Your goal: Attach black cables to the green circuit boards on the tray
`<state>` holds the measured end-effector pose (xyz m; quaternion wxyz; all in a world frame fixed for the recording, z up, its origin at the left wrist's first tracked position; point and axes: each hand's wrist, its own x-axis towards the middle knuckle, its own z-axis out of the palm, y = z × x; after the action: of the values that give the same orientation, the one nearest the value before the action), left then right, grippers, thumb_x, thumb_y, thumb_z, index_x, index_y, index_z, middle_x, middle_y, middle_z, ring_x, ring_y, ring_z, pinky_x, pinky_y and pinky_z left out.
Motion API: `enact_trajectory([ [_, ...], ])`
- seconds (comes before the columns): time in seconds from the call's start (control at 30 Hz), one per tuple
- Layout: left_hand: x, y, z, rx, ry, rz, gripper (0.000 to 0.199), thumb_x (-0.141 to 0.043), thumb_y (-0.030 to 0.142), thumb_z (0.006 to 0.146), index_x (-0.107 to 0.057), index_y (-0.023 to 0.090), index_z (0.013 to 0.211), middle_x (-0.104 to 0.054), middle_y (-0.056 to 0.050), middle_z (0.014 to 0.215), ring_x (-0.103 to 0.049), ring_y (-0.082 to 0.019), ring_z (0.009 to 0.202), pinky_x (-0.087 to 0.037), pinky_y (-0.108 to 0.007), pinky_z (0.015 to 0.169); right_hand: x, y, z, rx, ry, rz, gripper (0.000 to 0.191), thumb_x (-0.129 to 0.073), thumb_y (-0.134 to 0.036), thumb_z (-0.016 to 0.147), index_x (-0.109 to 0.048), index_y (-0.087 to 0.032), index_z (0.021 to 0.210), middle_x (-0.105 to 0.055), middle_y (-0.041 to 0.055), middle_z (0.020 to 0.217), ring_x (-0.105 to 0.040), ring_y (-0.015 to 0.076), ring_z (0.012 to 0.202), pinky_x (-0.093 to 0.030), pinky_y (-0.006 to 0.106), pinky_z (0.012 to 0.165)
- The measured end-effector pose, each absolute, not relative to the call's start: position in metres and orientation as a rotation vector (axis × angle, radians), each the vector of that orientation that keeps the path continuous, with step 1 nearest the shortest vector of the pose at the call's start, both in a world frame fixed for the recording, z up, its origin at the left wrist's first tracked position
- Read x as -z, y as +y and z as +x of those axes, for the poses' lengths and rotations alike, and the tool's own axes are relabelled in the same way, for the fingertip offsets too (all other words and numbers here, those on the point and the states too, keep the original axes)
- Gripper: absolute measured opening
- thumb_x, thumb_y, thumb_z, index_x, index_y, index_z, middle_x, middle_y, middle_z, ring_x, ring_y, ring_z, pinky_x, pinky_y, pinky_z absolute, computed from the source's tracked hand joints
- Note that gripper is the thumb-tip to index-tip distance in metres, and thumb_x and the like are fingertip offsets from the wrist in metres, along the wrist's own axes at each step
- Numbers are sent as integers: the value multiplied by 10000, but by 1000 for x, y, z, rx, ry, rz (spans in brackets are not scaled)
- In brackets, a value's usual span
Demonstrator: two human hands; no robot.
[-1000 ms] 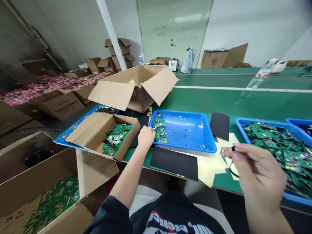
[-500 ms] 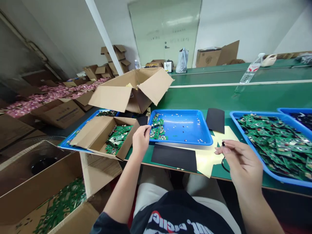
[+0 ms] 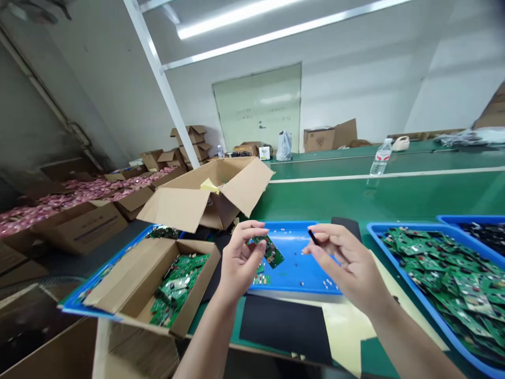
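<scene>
My left hand (image 3: 241, 259) pinches a green circuit board (image 3: 273, 252) by its edge, tilted above the left part of a blue tray (image 3: 256, 287). Across from it, my right hand (image 3: 342, 259) is closed on a small black stick-like piece (image 3: 313, 237), held between thumb and fingertips; its exact kind is too small to make out. A gap lies between the two held things. Under the hands, the tray carries a few more boards at its left side and scattered tiny pale parts.
A blue tray heaped with circuit boards (image 3: 445, 284) stands at right, black parts (image 3: 487, 237) behind it. At left is a cardboard box of boards (image 3: 197, 310), with a larger open carton (image 3: 236, 195) behind. Black sheet (image 3: 284, 329) lies in front; a water bottle (image 3: 381, 158) stands farther back.
My left hand has lifted a circuit board up from the blue tray. My right hand has moved left with the black piece, closer to the board. The view has tilted upward.
</scene>
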<state>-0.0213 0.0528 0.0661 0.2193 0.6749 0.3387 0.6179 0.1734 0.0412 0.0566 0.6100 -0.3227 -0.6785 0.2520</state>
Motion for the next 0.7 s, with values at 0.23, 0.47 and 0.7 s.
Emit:
enact_trajectory([
  [0.23, -98, 77, 0, -1725, 817, 1565, 462, -672, 167, 752, -563, 279, 1186, -560, -79, 1234, -591, -161, 1018, -507, -187, 722, -71, 73, 143, -664, -1453, -664, 267, -567, -197, 823, -517, -217, 1084, -590, 17, 845, -661, 119, 724, -586, 209, 666],
  [0.47, -97, 106, 13, -1657, 745, 1012, 434, -823, 225, 577, -635, 196, 967, -642, -16, 866, -614, -94, 739, -490, -142, 623, -58, 91, 136, -317, -1326, -665, 298, -582, -138, 817, -535, -222, 1099, -626, 36, 846, -671, 142, 724, -596, 213, 638],
  [0.7, -91, 128, 22, -1376, 574, 432, 337, -756, 88, 629, -666, 174, 943, -626, -1, 762, -591, -70, 589, -506, -165, 563, -51, 103, 145, -44, -1542, -653, 366, -545, -97, 824, -508, -214, 1169, -644, 57, 936, -667, 150, 796, -586, 245, 724],
])
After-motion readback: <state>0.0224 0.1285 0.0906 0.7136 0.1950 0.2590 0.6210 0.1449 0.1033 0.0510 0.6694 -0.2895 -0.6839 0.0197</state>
